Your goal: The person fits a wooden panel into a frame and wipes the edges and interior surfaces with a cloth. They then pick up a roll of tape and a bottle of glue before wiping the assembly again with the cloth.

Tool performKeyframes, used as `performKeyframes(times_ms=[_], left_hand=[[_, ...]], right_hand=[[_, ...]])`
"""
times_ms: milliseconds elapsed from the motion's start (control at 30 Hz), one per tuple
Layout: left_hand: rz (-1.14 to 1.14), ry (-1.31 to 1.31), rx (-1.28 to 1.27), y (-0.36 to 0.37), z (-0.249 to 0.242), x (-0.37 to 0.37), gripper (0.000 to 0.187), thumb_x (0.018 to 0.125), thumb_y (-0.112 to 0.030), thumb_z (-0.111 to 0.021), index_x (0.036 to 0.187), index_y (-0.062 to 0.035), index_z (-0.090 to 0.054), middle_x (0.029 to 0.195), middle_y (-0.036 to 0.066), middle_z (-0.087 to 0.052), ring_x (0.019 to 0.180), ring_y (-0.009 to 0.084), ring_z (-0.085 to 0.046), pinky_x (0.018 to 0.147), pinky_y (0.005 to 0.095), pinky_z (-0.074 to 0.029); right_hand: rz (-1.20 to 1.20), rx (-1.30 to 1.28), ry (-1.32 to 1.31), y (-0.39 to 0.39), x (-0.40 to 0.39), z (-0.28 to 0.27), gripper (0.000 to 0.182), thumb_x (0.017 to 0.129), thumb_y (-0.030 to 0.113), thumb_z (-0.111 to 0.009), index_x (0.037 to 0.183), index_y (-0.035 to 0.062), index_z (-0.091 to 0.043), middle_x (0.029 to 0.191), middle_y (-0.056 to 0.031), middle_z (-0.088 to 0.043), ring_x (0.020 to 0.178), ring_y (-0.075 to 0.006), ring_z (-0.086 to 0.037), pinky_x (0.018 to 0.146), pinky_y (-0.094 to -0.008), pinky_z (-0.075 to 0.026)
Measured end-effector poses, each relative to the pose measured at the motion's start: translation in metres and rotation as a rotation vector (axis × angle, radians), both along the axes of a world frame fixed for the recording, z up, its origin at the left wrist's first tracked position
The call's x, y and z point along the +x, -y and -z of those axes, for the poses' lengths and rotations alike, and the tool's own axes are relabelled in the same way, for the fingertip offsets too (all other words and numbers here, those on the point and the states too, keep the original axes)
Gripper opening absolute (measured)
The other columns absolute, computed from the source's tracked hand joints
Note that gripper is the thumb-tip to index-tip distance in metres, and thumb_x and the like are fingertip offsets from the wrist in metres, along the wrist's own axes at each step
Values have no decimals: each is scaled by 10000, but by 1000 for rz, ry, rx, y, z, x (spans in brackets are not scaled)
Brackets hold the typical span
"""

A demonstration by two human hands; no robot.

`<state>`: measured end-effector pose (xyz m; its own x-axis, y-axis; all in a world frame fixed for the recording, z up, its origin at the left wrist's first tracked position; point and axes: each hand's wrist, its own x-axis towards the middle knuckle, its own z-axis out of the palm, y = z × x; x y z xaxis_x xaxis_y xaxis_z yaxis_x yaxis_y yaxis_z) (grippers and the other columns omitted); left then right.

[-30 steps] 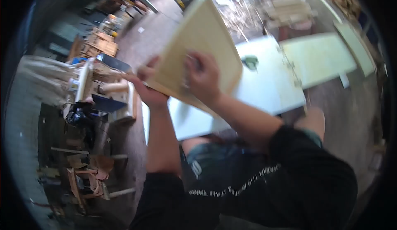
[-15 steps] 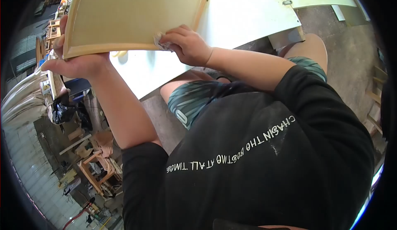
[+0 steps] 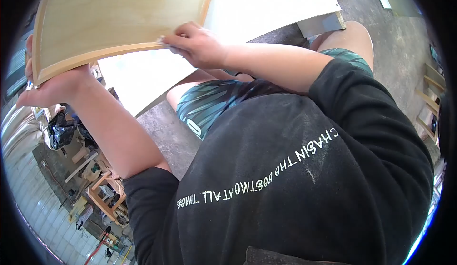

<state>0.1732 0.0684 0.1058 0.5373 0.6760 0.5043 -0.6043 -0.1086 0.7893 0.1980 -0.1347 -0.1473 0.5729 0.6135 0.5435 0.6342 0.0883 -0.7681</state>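
Hands hold a framed wooden panel (image 3: 119,17) up above the lap. Left hand (image 3: 50,89) grips its lower left corner from beneath; right hand (image 3: 197,46) presses a small pale pad (image 3: 164,41) against the bottom rail, fingers closed. White table (image 3: 266,3) lies behind.

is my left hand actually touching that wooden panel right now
Touching. The head view shows the left hand cupped under the lower left corner of the wooden panel, with no gap between palm and edge.

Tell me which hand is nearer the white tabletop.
Right. The right hand rubs the wooden panel edge just over the white tabletop; the left hand grips the panel's far corner, off it.
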Motion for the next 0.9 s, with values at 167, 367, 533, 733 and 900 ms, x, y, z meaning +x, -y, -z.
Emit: performKeyframes(times_ms=[167, 367, 533, 733, 900], left_hand=[[-63, -60, 18, 11, -2, 2, 905, 881, -842, 44, 846, -193, -585, 1153, 144, -676, 1144, 352, -642, 1026, 581, -513], [-32, -80, 19, -12, -4, 0, 928, 836, -891, 31, 889, -189, -574, 1158, 164, -672, 1157, 361, -641, 1028, 569, -517], [93, -72, 5, -26, -1, -5, 977, 805, -930, -4, 904, -158, -596, 1184, 164, -667, 1150, 359, -649, 1005, 552, -539], [-44, -59, 45, -2, 4, 3, 938, 797, -955, -86, 786, -187, -625, 1205, 152, -666, 1154, 359, -654, 969, 547, -564], [-91, -69, 50, 6, 3, 3, 892, 783, -971, -208, 787, -193, -643, 1248, 149, -647, 1184, 357, -637, 984, 549, -556]], right_hand=[[-19, -270, 9, 16, 10, 45, 344, 899, 52, -642, 1226, 135, -706, 1147, -186, -579, 1126, -361, -573, 944, -450, -517], [-160, -823, 23, 23, 30, -7, 387, 919, 52, -547, 1247, 157, -724, 1221, -210, -555, 1203, -375, -543, 1028, -437, -492], [-57, -854, 25, 3, 54, 39, 405, 904, 58, -529, 1245, 158, -723, 1284, -232, -539, 1242, -391, -532, 1057, -428, -475], [231, -728, 258, 2, 177, 34, 359, 895, 97, -515, 1199, 56, -702, 1144, -252, -660, 1151, -388, -609, 996, -458, -506], [282, -898, 274, 24, 183, -16, 348, 903, 111, -507, 1187, 21, -687, 1104, -247, -682, 1100, -392, -634, 970, -474, -517]])
